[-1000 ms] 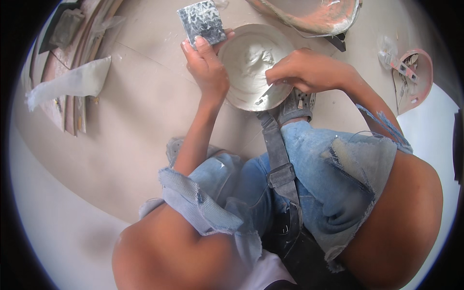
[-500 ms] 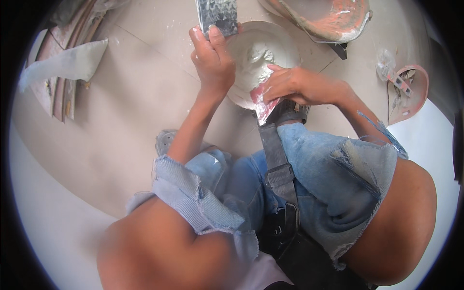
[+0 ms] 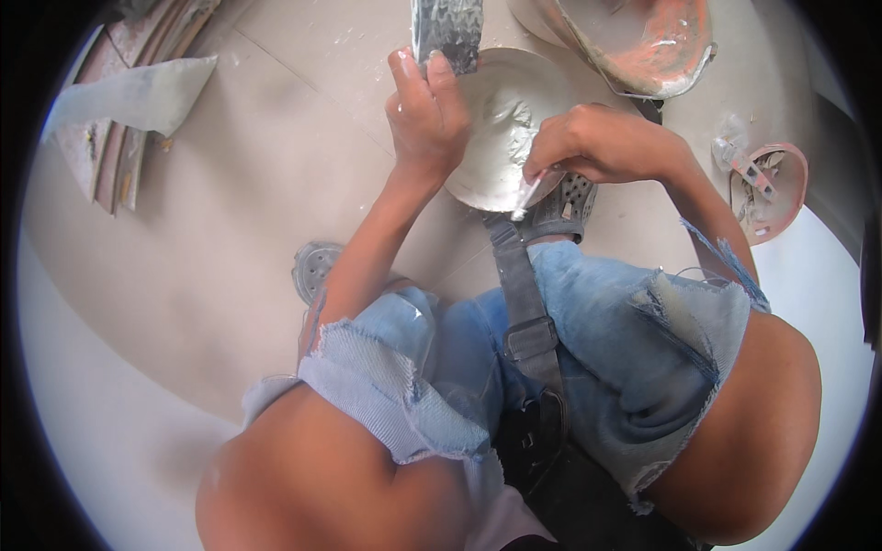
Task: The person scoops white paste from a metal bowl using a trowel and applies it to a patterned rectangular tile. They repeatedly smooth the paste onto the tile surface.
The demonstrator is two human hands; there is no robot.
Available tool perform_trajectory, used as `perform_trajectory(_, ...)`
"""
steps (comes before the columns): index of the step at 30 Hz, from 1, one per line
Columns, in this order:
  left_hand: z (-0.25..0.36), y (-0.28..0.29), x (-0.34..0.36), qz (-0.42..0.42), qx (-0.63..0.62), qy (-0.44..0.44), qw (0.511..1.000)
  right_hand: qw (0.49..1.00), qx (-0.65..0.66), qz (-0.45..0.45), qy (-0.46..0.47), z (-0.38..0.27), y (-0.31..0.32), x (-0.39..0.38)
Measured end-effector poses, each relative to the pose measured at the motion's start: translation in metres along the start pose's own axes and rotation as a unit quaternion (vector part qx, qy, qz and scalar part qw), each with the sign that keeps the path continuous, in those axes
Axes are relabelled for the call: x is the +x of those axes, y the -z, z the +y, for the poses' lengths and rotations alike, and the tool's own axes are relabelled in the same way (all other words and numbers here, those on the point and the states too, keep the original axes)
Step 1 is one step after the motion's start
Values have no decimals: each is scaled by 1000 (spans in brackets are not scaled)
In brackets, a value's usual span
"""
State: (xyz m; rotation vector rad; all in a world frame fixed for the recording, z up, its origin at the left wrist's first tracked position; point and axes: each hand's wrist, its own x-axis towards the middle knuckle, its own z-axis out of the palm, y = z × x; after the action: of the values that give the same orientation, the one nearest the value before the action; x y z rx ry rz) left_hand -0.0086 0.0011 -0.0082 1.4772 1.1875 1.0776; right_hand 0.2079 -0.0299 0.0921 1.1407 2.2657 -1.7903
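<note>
At the top middle, my left hand (image 3: pixel 432 115) is closed on the lower end of a dark grey flat blade (image 3: pixel 448 37) smeared with white paste. Below and to the right of it stands a round bucket (image 3: pixel 471 191) holding thick white paste (image 3: pixel 512 138). My right hand (image 3: pixel 588 145) pinches a small scraper (image 3: pixel 525 199) over the bucket's near right rim. The scraper is seen almost edge-on, with white paste on it. Whether it touches the paste or rim, I cannot tell.
An orange, paste-stained tub (image 3: pixel 666 55) stands at the upper right. Farther right, a cut-open pinkish container (image 3: pixel 790 188) holds debris, a striped tool (image 3: pixel 755 174) beside it. Stacked boards (image 3: pixel 115 165) and a pale translucent sheet (image 3: pixel 152 95) lie upper left. My grey clogs (image 3: pixel 317 269) rest on the tiled floor.
My right hand has turned the scraper from showing its red face to nearly edge-on. My left hand and its blade appear slightly further right; the whole view has shifted a little.
</note>
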Motion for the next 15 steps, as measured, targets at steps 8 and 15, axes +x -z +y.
perform_trajectory(8, 10, 11, -10, 24, -83, 119, 989, 966, -31, 249, -60, -26, -13, 2)
perform_trajectory(15, 2, 15, -13, 30, -188, 121, 974, 921, -216, 284, -155, -27, -33, 11)
